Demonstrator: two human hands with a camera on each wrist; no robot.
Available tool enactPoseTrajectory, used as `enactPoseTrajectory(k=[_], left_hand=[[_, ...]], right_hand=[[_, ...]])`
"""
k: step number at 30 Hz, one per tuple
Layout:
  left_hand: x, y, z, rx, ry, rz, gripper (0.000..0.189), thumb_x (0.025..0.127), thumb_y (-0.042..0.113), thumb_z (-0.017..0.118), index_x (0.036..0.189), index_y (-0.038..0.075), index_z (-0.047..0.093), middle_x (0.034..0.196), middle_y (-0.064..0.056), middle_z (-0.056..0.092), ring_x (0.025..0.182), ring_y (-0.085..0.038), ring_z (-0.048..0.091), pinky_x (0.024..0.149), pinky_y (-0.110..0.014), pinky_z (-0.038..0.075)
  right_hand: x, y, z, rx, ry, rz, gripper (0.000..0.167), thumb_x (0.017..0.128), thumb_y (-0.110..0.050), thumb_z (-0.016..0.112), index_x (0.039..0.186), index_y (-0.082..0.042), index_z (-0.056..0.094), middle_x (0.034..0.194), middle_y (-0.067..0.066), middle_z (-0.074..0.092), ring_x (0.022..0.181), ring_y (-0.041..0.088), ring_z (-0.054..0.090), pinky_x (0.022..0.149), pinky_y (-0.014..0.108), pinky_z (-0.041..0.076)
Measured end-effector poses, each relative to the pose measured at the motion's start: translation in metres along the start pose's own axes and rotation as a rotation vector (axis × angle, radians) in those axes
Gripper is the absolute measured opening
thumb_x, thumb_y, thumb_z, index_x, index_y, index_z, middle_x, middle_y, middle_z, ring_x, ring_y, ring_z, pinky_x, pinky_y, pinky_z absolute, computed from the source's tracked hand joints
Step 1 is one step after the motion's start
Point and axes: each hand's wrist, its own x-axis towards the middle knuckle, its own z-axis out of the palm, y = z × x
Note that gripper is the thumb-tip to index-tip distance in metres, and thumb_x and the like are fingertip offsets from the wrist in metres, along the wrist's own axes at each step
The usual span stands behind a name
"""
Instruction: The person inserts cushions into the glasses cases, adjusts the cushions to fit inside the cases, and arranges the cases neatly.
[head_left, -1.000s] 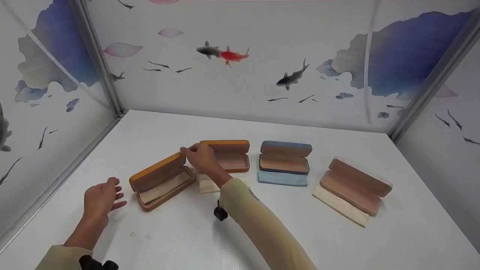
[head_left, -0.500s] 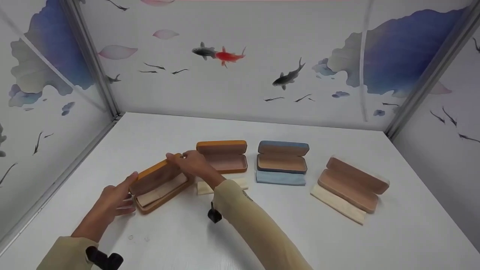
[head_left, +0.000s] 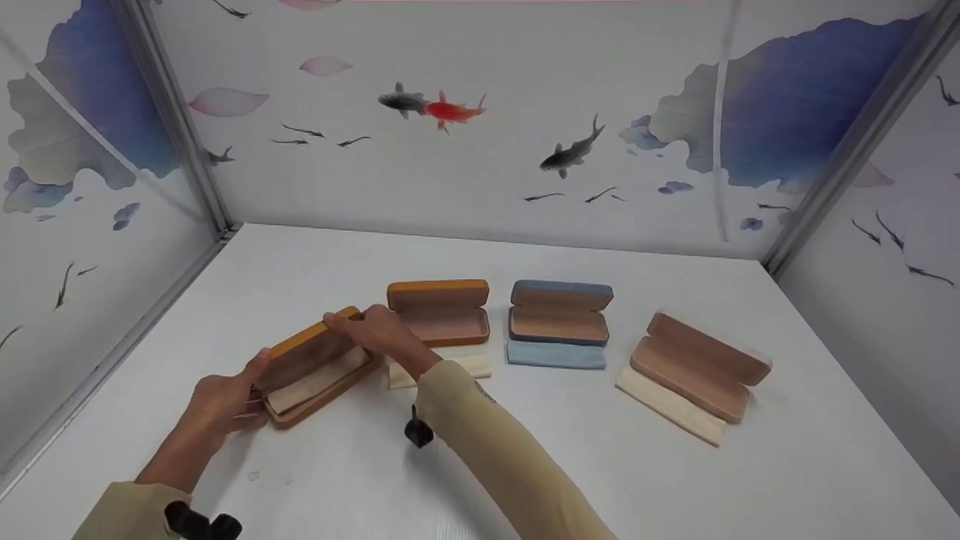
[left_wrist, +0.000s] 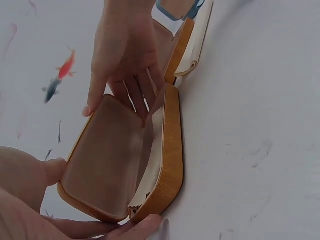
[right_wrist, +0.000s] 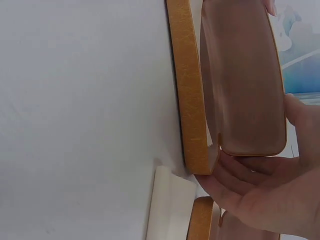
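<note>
An orange glasses case [head_left: 304,358] stands with its lid raised at the left of the table, a folded cream cloth [head_left: 319,381] lying inside it. My left hand [head_left: 216,401] holds its near left end, with the thumb at the lid's edge and the fingers around the end, as the left wrist view shows. At the other end, my right hand [head_left: 381,330] grips the case, thumb on the lid rim and fingers behind the hinge corner. Case walls hide some fingertips.
Beside it stand another orange case [head_left: 439,326], a blue case [head_left: 559,326] and a pinkish-brown-lined case [head_left: 694,367], all with raised lids. In front of them lie a cream cloth [head_left: 442,370], a blue cloth [head_left: 555,355] and another cream cloth [head_left: 671,407]. Printed walls enclose the table.
My left hand has moved right from beside the case onto its left end. My right hand's hold has shifted slightly down and left. The case has shifted slightly; the view has turned a little.
</note>
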Motion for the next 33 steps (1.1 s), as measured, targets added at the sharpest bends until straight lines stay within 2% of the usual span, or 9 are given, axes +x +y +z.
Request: enactPoseTrajectory(k=[4,8,9,12,15,18,23,33], left_hand=[[-0.003,0.0,0.0,0.032,0.019,0.002,0.105,0.098,0.065,0.039,0.144,-0.027,0.017,0.148,-0.044,0.033,0.131,-0.042,0.053,0.09,-0.028,0.058],[-0.005,0.002,0.005,0.069,0.043,-0.016,0.103,0.099,0.064,0.039,0.145,-0.025,0.02,0.149,-0.043,0.033,0.13,-0.038,0.053,0.101,-0.036,0.053],[-0.006,0.003,0.006,0.077,0.048,-0.019,0.102,0.099,0.064,0.039,0.146,-0.025,0.02,0.15,-0.042,0.032,0.131,-0.039,0.051,0.105,-0.039,0.05],[-0.008,0.002,0.009,0.077,0.056,-0.019,0.101,0.099,0.063,0.04,0.147,-0.023,0.021,0.152,-0.041,0.029,0.14,-0.046,0.04,0.114,-0.048,0.042],[-0.011,-0.001,0.011,0.073,0.06,-0.017,0.101,0.098,0.064,0.041,0.148,-0.021,0.019,0.154,-0.041,0.025,0.145,-0.05,0.032,0.117,-0.053,0.036],[-0.014,-0.003,0.012,0.074,0.073,-0.015,0.101,0.097,0.065,0.043,0.15,-0.018,0.02,0.156,-0.04,0.023,0.146,-0.05,0.029,0.119,-0.055,0.031],[-0.014,-0.006,0.016,0.039,0.085,0.008,0.097,0.098,0.063,0.046,0.15,-0.015,0.022,0.156,-0.039,0.022,0.147,-0.049,0.027,0.119,-0.055,0.031],[-0.013,-0.011,0.023,0.013,0.103,0.011,0.097,0.097,0.064,0.047,0.153,-0.01,0.017,0.158,-0.038,0.019,0.148,-0.05,0.024,0.118,-0.055,0.031]], right_hand=[[-0.003,-0.009,-0.002,-0.055,0.007,0.022,0.078,0.092,-0.062,0.061,0.136,0.001,0.052,0.133,0.013,0.058,0.104,0.016,0.053,0.093,0.032,0.048],[-0.006,-0.01,-0.005,-0.085,0.015,0.023,0.075,0.092,-0.058,0.063,0.136,0.002,0.053,0.133,0.014,0.059,0.104,0.017,0.055,0.093,0.032,0.049],[-0.006,-0.009,-0.005,-0.087,0.015,0.017,0.072,0.092,-0.057,0.063,0.131,0.003,0.055,0.128,0.013,0.06,0.101,0.016,0.055,0.091,0.031,0.049],[-0.007,-0.005,-0.007,-0.067,0.021,-0.003,0.055,0.092,-0.054,0.066,0.104,-0.001,0.061,0.101,0.005,0.059,0.089,0.014,0.052,0.077,0.028,0.045],[-0.006,-0.001,-0.008,-0.019,0.012,-0.022,0.046,0.091,-0.049,0.069,0.077,-0.009,0.052,0.075,0.0,0.044,0.071,0.012,0.045,0.063,0.027,0.037],[-0.006,0.002,-0.007,0.023,0.008,-0.035,0.046,0.09,-0.047,0.072,0.068,-0.013,0.051,0.064,-0.004,0.04,0.062,0.01,0.04,0.056,0.026,0.032],[-0.006,0.009,-0.003,0.036,0.031,-0.031,0.044,0.088,-0.047,0.074,0.067,-0.012,0.056,0.058,-0.004,0.042,0.057,0.01,0.041,0.053,0.025,0.032],[-0.007,0.02,-0.002,0.09,0.044,-0.07,0.035,0.086,-0.045,0.076,0.076,-0.014,0.064,0.066,-0.005,0.048,0.064,0.008,0.046,0.057,0.023,0.035]])
